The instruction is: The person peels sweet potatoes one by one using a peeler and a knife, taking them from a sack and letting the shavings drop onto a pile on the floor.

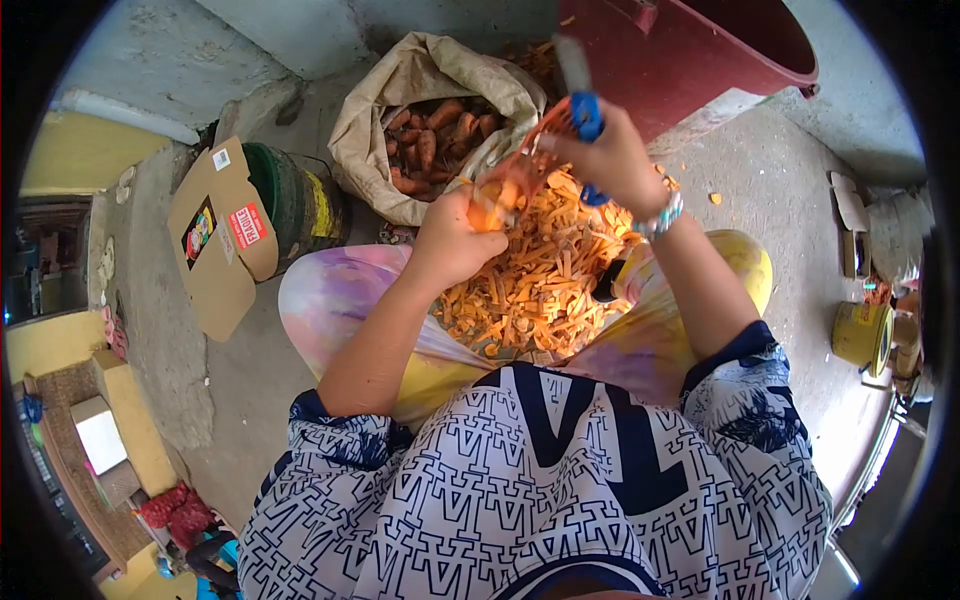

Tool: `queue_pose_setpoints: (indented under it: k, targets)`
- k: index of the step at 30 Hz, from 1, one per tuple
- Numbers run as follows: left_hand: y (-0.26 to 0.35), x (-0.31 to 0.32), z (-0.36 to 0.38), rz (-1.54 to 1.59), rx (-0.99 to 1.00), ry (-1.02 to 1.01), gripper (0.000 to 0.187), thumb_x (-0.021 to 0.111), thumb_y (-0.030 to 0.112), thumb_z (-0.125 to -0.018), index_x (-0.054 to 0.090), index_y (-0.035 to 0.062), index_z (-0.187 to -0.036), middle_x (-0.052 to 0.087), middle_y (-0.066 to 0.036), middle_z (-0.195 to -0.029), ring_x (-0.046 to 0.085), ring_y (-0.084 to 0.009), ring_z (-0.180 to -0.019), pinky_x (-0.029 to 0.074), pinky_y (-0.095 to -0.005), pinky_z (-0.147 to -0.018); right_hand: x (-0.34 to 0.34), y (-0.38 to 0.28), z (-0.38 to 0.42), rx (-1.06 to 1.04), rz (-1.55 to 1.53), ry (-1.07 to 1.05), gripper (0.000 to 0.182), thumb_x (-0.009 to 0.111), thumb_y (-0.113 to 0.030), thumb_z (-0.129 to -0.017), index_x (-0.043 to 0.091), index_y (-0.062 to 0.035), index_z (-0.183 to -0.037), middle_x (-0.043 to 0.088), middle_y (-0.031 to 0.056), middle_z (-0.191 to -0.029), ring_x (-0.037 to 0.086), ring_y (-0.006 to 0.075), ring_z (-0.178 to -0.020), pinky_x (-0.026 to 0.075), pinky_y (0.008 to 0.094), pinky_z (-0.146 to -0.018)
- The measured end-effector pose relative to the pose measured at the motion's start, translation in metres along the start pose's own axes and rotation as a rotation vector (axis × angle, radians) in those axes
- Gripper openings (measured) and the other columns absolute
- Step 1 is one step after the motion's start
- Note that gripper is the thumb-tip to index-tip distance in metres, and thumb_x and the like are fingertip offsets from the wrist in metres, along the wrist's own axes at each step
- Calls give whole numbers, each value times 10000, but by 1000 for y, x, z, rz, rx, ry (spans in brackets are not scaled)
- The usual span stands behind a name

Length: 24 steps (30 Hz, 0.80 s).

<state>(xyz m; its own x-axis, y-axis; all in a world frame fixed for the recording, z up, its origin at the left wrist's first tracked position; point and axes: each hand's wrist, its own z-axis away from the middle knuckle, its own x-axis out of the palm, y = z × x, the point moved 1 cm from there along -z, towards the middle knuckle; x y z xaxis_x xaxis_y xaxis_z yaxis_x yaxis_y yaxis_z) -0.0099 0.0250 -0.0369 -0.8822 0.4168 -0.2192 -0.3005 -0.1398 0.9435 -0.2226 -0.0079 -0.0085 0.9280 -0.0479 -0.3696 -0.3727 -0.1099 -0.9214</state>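
Observation:
My left hand (pixel 462 238) grips a bright orange carrot (pixel 490 212), its surface partly hidden by the fingers. In my right hand (pixel 612 165) is a blue-handled knife (pixel 588 116), its pale blade blurred by motion and pointing up and away from me. An orange streak, also blurred, stretches between the carrot and the knife. Below both hands, a large heap of orange peelings (pixel 545 285) lies between my legs. Just beyond my left hand stands an open woven sack (pixel 365 150) with reddish-brown carrots (pixel 430 140) inside.
At the upper right is a big dark red tub (pixel 680 75). A dark green bucket (pixel 320 205) stands left of the sack, with a cardboard box flap (pixel 222 240) against it. A yellow bucket (pixel 862 335) is by the right side. Walls rise behind the sack and tub.

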Motion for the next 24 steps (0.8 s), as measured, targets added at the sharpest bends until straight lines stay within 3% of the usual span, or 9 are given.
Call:
queue_pose_setpoints:
  k: [3, 5, 8, 11, 14, 15, 17, 21, 24]
  targets:
    - [0, 0, 0, 10, 11, 2, 344, 638, 29, -636, 537, -40, -957, 594, -59, -803, 559, -133, -667, 452, -259, -607, -33, 38, -32, 111, 129, 185, 211, 721, -173, -740, 573, -45, -818, 543, 0, -598, 461, 58, -476, 381, 219, -423]
    - [11, -4, 3, 269, -191, -130, 322, 617, 2, -647, 524, -32, -953, 578, -62, -772, 540, -122, -590, 420, -250, -490, -52, 34, -37, 206, -35, 279, 226, 717, -175, -743, 561, -36, -827, 520, -8, -570, 460, 61, -454, 378, 218, -404]
    - [6, -6, 2, 459, -304, -206, 383, 583, -9, -646, 488, -19, -1017, 576, -88, -799, 500, -105, -526, 352, -200, -405, -41, 12, -23, 125, -219, 127, 222, 716, -171, -745, 537, -54, -807, 515, -7, -569, 478, 59, -457, 380, 206, -400]
    - [4, -3, 1, 536, -336, -273, 362, 574, -7, -647, 480, -19, -996, 565, -90, -785, 478, -105, -512, 350, -195, -403, -11, -18, 7, 108, -261, -85, 218, 723, -162, -739, 540, -63, -804, 551, 10, -599, 477, 63, -459, 382, 211, -407]
    - [7, -9, 8, 622, -368, -327, 351, 566, -12, -647, 474, -16, -985, 557, -87, -783, 455, -105, -497, 346, -194, -401, -52, 20, -17, 252, 79, 260, 185, 702, -130, -754, 546, -48, -808, 590, 40, -641, 535, 78, -508, 436, 219, -435]
    - [7, -10, 9, 619, -365, -326, 351, 566, -12, -647, 474, -16, -985, 557, -87, -783, 455, -105, -497, 346, -194, -401, -69, 41, -26, 225, -124, 307, 180, 696, -126, -756, 541, -42, -796, 598, 45, -652, 560, 84, -537, 456, 220, -451]
    - [6, -12, 8, 645, -363, -302, 357, 565, -10, -646, 473, -16, -990, 557, -89, -792, 455, -108, -498, 347, -198, -400, -71, 18, -21, 130, -383, 206, 194, 697, -139, -756, 525, -52, -774, 592, 35, -636, 534, 83, -495, 424, 211, -410]
    - [-1, -7, 4, 576, -358, -294, 330, 566, 10, -649, 494, -12, -970, 566, -84, -735, 506, -133, -517, 346, -211, -407, 0, -2, 15, 127, -186, -31, 201, 724, -163, -734, 560, -65, -798, 532, -12, -586, 462, 61, -441, 372, 210, -399]
    - [2, -6, 10, 484, -282, -260, 341, 576, 1, -640, 499, -14, -972, 577, -83, -743, 521, -129, -523, 359, -211, -412, -36, 30, -10, 244, -142, 166, 224, 724, -175, -741, 548, -48, -797, 539, -2, -592, 470, 74, -441, 390, 220, -409]
